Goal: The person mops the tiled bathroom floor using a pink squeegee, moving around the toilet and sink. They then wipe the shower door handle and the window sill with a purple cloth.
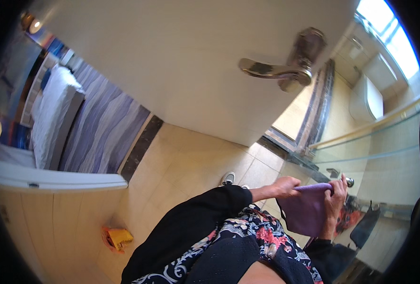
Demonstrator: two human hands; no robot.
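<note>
A purple cloth (304,213) is stretched between my two hands, its top edge folded or rolled over. My left hand (286,186) is closed around the upper left corner. At the upper right corner, my right hand (335,195) pinches the cloth between thumb and fingers, with one finger pointing up. The cloth hangs in front of my floral top (266,236). Just beyond my right hand is a round metal knob (349,182) by the glass shower panel (369,149); I cannot tell whether they touch.
A pale door (181,64) with a metal lever handle (274,71) stands before me. Left, a doorway shows a bed (55,113) and striped carpet (100,117). A yellow packet (121,239) lies on the tiled floor (174,156). A toilet (366,99) stands at the right.
</note>
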